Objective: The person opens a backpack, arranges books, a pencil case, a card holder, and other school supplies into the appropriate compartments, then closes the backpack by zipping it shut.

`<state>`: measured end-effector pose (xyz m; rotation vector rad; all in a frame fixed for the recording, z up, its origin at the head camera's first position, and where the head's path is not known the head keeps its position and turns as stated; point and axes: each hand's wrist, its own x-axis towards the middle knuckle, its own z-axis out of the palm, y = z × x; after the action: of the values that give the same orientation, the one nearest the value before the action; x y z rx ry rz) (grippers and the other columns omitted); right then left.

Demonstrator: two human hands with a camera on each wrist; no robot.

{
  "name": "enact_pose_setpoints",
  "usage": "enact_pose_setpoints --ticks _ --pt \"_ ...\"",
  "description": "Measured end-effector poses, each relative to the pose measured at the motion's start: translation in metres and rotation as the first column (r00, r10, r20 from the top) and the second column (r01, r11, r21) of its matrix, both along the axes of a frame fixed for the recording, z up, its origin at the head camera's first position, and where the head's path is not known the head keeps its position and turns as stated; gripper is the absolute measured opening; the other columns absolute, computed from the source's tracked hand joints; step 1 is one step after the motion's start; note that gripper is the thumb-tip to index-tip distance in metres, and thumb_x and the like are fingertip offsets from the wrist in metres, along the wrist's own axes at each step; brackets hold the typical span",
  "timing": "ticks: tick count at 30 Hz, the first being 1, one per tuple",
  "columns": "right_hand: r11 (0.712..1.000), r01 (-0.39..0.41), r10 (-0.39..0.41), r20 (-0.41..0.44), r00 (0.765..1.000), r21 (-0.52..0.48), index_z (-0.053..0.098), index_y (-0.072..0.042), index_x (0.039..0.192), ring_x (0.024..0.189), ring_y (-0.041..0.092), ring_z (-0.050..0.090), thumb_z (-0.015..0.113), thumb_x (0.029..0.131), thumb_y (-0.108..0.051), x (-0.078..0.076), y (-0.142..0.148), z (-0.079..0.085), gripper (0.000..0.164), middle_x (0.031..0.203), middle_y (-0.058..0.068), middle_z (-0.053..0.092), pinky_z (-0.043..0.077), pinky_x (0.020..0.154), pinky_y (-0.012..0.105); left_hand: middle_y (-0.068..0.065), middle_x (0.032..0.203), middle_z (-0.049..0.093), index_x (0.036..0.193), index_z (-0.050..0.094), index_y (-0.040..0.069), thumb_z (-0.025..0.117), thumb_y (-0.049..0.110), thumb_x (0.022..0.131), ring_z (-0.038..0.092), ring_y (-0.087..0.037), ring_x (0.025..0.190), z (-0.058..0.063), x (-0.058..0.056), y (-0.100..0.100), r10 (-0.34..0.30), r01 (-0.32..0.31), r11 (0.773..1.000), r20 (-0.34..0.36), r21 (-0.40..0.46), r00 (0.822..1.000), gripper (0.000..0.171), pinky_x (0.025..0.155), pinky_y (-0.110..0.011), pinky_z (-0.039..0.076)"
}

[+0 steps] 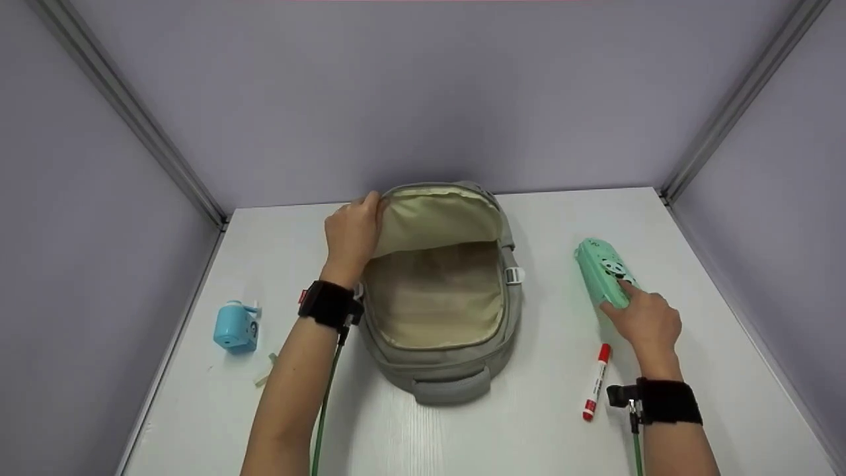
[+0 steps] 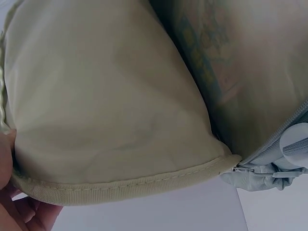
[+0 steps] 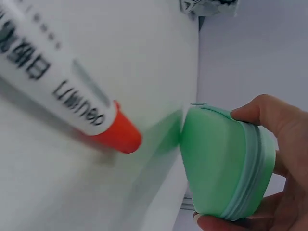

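Works between purplish-gray walls (image 1: 436, 86) at a white desk (image 1: 555, 228). Has a gray bag (image 1: 433, 297) lying at the middle of the desk, near the back wall, unzipped, with pale lining on show and top handle (image 1: 452, 389) toward the near side. Holds the bag's flap (image 1: 439, 218) raised by its left edge in the left grip (image 1: 352, 233), drawn narrow on the cloth, with thumb over the lining and fingers behind. Shows, from the left wrist, faint coloured print (image 2: 207, 57) inside the bag, too blurred to make out.

Holds a green case (image 1: 600, 268) in the right grip (image 1: 648, 324), well to the right of the bag. Has the case's near end inside this grip, between thumb on the left and curled fingers on the right, with the far end reaching forward and left beyond the fingertips. Cannot tell whether resting fully on the desk or partly lifted.

Wears black straps (image 1: 671, 401) on both wrists. Has a blue sharpener (image 1: 236, 327) standing well left of the bag. Has a white marker (image 1: 596, 383) lying near the case, just left of the right wrist, with red at both ends. Shows pale green scraps (image 1: 262, 381) beside the left forearm, partly hidden.
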<state>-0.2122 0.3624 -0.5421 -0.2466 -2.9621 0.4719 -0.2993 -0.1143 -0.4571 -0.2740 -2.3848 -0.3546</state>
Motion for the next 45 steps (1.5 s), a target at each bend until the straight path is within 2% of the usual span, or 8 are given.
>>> enact_pose_setpoints --ticks 5,11,17,22,26,31,36,45 --pt "1.0 -0.024 0.023 -0.085 0.996 -0.016 0.063 -0.004 0.138 0.074 0.038 0.061 0.072 0.088 -0.036 0.005 -0.015 0.023 0.06 0.102 0.035 0.067 0.041 0.054 0.043 -0.018 0.073 0.069 0.093 0.064 0.001 0.057 0.025 0.106 0.066 -0.036 0.058 -0.002 -0.001 0.0 -0.025 0.025 1.0 0.001 0.007 1.0 0.028 0.05 -0.049 0.051" --pt "0.984 -0.172 0.165 -0.133 0.977 -0.039 0.068 -0.009 0.134 0.069 0.03 0.059 0.074 0.087 -0.034 0.016 -0.036 0.049 0.054 0.11 0.032 0.07 0.038 0.051 0.035 -0.019 0.072 0.068 0.091 0.063 0.0 0.058 0.023 0.106 0.066 -0.037 0.059 -0.003 -0.001 0.001 -0.044 0.044 0.999 -0.007 0.03 0.999 0.028 0.052 -0.05 0.051" --pt "0.959 -0.282 0.275 -0.126 0.953 -0.041 0.071 -0.012 0.131 0.079 0.032 0.064 0.077 0.086 -0.033 0.032 -0.054 0.068 0.05 0.118 0.027 0.071 0.046 0.058 0.041 -0.021 0.069 0.065 0.089 0.06 -0.002 0.058 0.018 0.105 0.065 -0.039 0.059 -0.004 0.0 0.0 -0.051 0.051 0.998 -0.003 0.045 0.999 0.026 0.053 -0.052 0.051" --pt "0.927 -0.375 0.371 -0.136 0.919 -0.004 0.075 -0.015 0.125 0.083 0.034 0.068 0.081 0.082 -0.031 0.045 -0.075 0.075 0.047 0.117 0.025 0.071 0.051 0.063 0.046 -0.021 0.068 0.063 0.086 0.058 -0.003 0.058 0.016 0.105 0.065 -0.04 0.058 -0.005 0.001 -0.001 -0.039 0.039 0.998 -0.012 0.039 0.999 0.026 0.052 -0.052 0.051" --pt "0.905 -0.424 0.425 -0.166 0.89 0.047 0.076 -0.018 0.124 0.08 0.035 0.069 0.082 0.078 -0.031 0.046 -0.096 0.072 0.048 0.116 0.025 0.072 0.052 0.06 0.046 -0.02 0.069 0.065 0.086 0.058 -0.003 0.057 0.016 0.106 0.066 -0.036 0.057 -0.005 0.001 0.001 -0.029 0.029 0.999 -0.015 0.017 0.999 0.027 0.051 -0.049 0.052" --pt "0.883 -0.465 0.469 -0.113 0.876 0.064 0.076 -0.021 0.124 0.075 0.027 0.064 0.08 0.077 -0.032 0.041 -0.124 0.057 0.049 0.118 0.022 0.071 0.048 0.059 0.039 -0.019 0.07 0.066 0.088 0.059 -0.003 0.056 0.016 0.106 0.066 -0.035 0.058 -0.006 0.004 0.002 -0.028 0.029 1.0 -0.02 0.013 0.999 0.026 0.051 -0.047 0.052" --pt "0.889 -0.454 0.457 -0.098 0.884 0.055 0.075 -0.024 0.126 0.08 0.029 0.064 0.078 0.075 -0.032 0.034 -0.151 0.042 0.051 0.12 0.021 0.067 0.051 0.062 0.043 -0.019 0.071 0.067 0.088 0.06 -0.003 0.057 0.014 0.105 0.066 -0.036 0.057 -0.007 0.006 0.004 -0.031 0.032 0.999 -0.049 0.009 0.998 0.024 0.051 -0.048 0.052" --pt "0.921 -0.386 0.389 -0.151 0.909 0.05 0.073 -0.019 0.129 0.092 0.043 0.066 0.089 0.077 -0.037 0.019 -0.18 0.011 0.058 0.121 0.029 0.059 0.055 0.064 0.053 -0.019 0.073 0.068 0.09 0.061 -0.003 0.058 0.014 0.105 0.066 -0.035 0.058 -0.008 0.008 0.005 -0.039 0.04 0.999 -0.053 0.021 0.998 0.023 0.051 -0.048 0.052"
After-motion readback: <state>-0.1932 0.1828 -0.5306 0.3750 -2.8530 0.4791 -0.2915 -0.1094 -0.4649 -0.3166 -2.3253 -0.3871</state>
